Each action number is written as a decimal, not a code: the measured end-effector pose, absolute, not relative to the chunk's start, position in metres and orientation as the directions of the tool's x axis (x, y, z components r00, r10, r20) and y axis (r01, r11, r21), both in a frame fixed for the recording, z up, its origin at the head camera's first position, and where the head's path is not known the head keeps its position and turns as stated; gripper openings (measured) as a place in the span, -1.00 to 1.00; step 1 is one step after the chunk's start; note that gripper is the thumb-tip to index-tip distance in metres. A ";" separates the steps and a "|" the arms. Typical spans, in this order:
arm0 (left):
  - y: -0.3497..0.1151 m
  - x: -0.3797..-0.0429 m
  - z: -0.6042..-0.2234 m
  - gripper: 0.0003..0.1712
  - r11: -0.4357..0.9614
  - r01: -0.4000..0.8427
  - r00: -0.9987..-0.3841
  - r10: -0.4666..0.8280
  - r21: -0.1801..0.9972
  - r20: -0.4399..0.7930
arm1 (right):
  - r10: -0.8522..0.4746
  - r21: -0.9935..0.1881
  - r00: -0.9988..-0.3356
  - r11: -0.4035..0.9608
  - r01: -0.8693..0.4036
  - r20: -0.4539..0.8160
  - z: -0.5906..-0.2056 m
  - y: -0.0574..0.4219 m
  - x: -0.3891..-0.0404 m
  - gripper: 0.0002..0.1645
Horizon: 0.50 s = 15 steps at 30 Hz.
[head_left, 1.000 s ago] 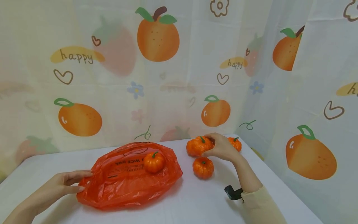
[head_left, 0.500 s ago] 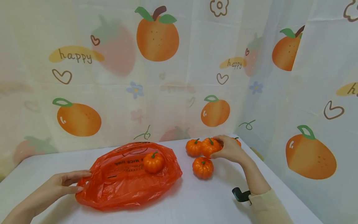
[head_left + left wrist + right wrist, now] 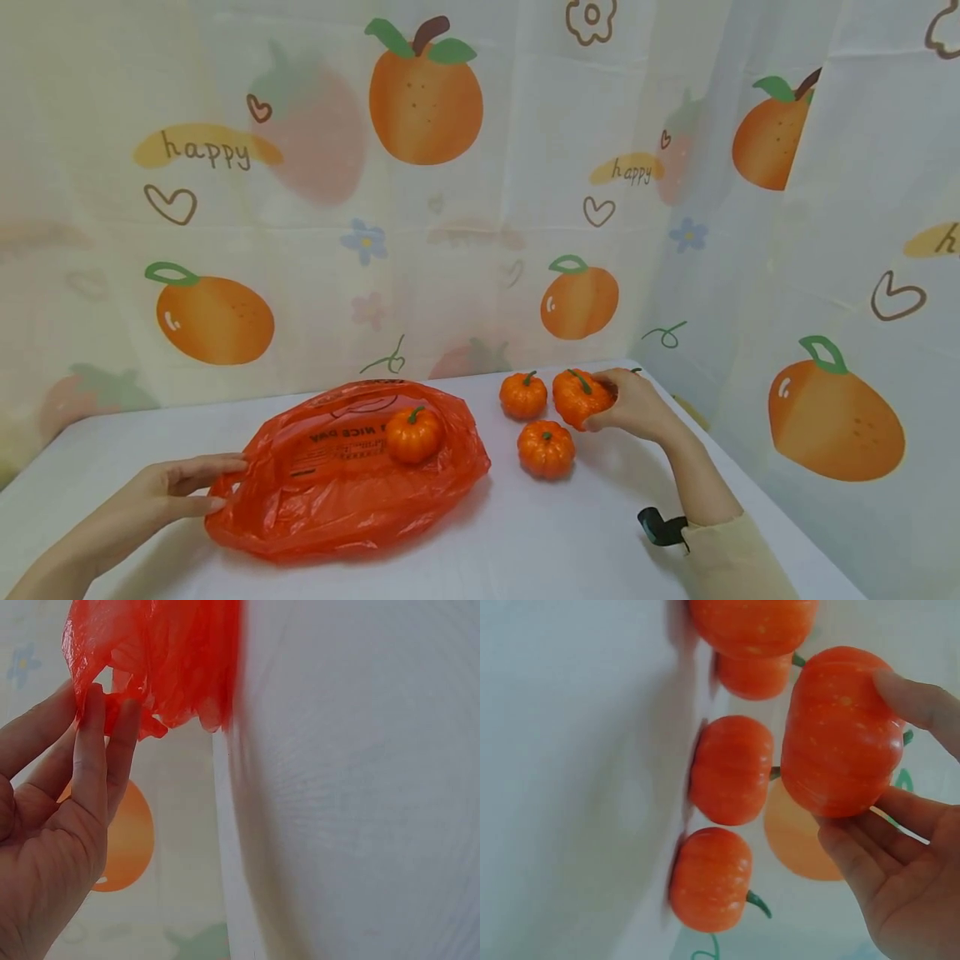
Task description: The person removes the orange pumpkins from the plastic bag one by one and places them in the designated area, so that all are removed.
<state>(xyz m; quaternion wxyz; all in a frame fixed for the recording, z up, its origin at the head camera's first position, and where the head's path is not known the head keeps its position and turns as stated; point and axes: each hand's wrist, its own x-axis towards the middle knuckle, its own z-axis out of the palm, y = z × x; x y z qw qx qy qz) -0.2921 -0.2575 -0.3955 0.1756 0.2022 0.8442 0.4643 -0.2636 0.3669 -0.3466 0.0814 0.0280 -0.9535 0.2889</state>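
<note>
With my left hand [image 3: 153, 504] I pinch the left edge of a crumpled red plastic bag [image 3: 345, 521], its mouth spread open toward me. Inside the bag lies a small orange toy pumpkin [image 3: 412, 437] with a green stem. My right hand [image 3: 633, 404] holds another small toy pumpkin [image 3: 579, 400] at the back right of the table. The right wrist view shows this held pumpkin [image 3: 840, 735] between thumb and fingers, apart from the white tabletop. Two more pumpkins stand close by: one at the back [image 3: 523, 395], one in front [image 3: 546, 450].
A further pumpkin is mostly hidden behind my right hand, only its stem [image 3: 636, 370] showing. In the right wrist view, a lower pumpkin [image 3: 711, 881] stands on the white table [image 3: 525, 550]. A printed curtain [image 3: 480, 200] hangs behind the table and along the right.
My right hand has moved right and slightly nearer with its pumpkin, uncovering the back pumpkin and covering the far-right one. The left hand and bag have stayed in place.
</note>
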 end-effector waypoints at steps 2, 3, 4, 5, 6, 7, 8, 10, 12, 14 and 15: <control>-0.257 -0.292 -0.395 -0.45 0.487 0.196 -0.858 0.505 0.851 -0.092 | 0.008 -0.547 -0.988 0.834 -0.079 0.156 -0.348 0.369 -0.263 -0.09; -0.256 -0.292 -0.395 -0.45 0.487 0.200 -0.860 0.503 0.850 -0.086 | 0.010 -0.545 -0.989 0.835 -0.074 0.151 -0.349 0.370 -0.262 -0.08; -0.256 -0.292 -0.394 -0.46 0.484 0.202 -0.861 0.502 0.851 -0.081 | 0.020 -0.547 -0.990 0.835 -0.062 0.142 -0.350 0.371 -0.262 -0.08; -0.256 -0.292 -0.394 -0.46 0.476 0.213 -0.857 0.510 0.853 -0.071 | 0.022 -0.545 -0.991 0.837 -0.056 0.136 -0.351 0.372 -0.262 -0.09; -0.256 -0.292 -0.394 -0.47 0.467 0.219 -0.853 0.518 0.857 -0.065 | 0.027 -0.544 -0.991 0.837 -0.048 0.130 -0.352 0.373 -0.262 -0.09; -0.257 -0.291 -0.394 -0.47 0.457 0.223 -0.848 0.527 0.861 -0.061 | 0.031 -0.541 -0.991 0.840 -0.043 0.127 -0.353 0.374 -0.261 -0.08; -0.257 -0.292 -0.394 -0.48 0.447 0.229 -0.842 0.536 0.865 -0.054 | 0.035 -0.538 -0.991 0.842 -0.038 0.126 -0.354 0.375 -0.261 -0.09; -0.257 -0.292 -0.395 -0.49 0.429 0.234 -0.832 0.553 0.873 -0.049 | 0.034 -0.531 -0.991 0.846 -0.039 0.126 -0.355 0.378 -0.261 -0.07; -0.258 -0.293 -0.395 -0.50 0.416 0.241 -0.823 0.566 0.877 -0.042 | 0.022 -0.522 -0.991 0.852 -0.049 0.129 -0.356 0.381 -0.261 -0.07; -0.258 -0.294 -0.396 -0.50 0.409 0.238 -0.822 0.569 0.881 -0.042 | 0.020 -0.509 -0.991 0.859 -0.050 0.131 -0.358 0.383 -0.260 -0.07; -0.257 -0.294 -0.395 -0.49 0.410 0.226 -0.824 0.565 0.884 -0.052 | 0.018 -0.506 -0.991 0.861 -0.050 0.129 -0.359 0.385 -0.260 -0.07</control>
